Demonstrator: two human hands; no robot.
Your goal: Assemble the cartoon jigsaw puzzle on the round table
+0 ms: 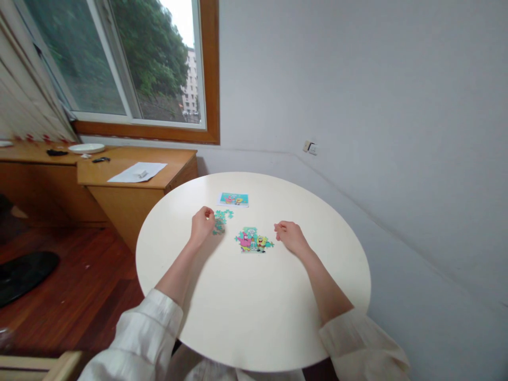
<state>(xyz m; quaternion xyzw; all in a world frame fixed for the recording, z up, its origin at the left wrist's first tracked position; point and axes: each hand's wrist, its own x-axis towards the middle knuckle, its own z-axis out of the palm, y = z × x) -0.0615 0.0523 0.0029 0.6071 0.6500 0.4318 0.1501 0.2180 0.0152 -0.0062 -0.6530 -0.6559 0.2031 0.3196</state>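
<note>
A partly joined jigsaw puzzle (253, 242) with pink and yellow cartoon figures lies flat near the middle of the round white table (246, 301). Loose teal puzzle pieces (219, 225) are spread to its upper left. My left hand (202, 224) is at the left edge of these pieces, thumb and fingers pinched together; whatever they may hold is hidden. To the right of the joined puzzle, my right hand (290, 236) is closed with curled fingers, apart from the puzzle. I cannot make out anything in it. Behind the pieces lies a picture card (234, 199) with similar figures.
A wooden desk (180, 164) stands at the back left, bearing a sheet of paper (133, 173) and a white plate (87, 148). Past the table's right side runs a pale wall (397, 132) with sockets (310, 147). A round black base (29, 272) rests on the floor.
</note>
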